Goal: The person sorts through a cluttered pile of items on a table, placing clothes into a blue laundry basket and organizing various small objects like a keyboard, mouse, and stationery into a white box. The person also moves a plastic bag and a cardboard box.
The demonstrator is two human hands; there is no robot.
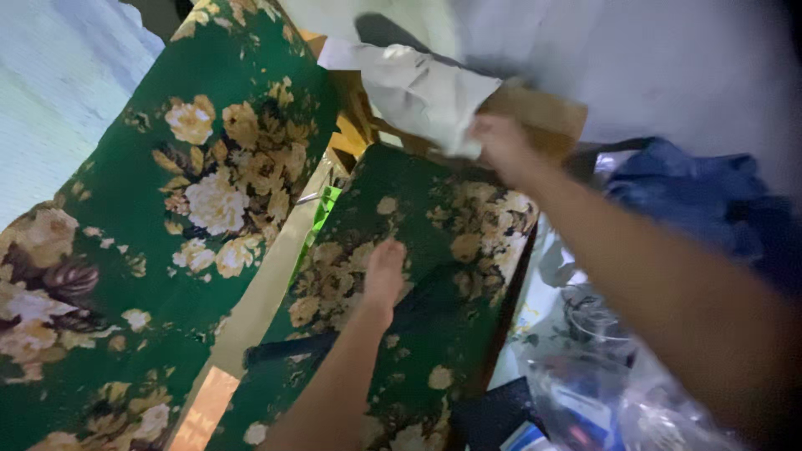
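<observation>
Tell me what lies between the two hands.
In the head view, only green flowered cloth lies between the left hand, resting on it, and the right hand, gripping white crumpled cloth.

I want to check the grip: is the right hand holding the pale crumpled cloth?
Yes, the right hand grips the pale cloth at its lower edge.

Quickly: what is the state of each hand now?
Left hand: open, flat on the green floral cushion.
Right hand: closed, holding a white crumpled cloth.

Pale wall (668, 58) behind; green floral-covered furniture (167, 192) left; dim, soft light.
</observation>
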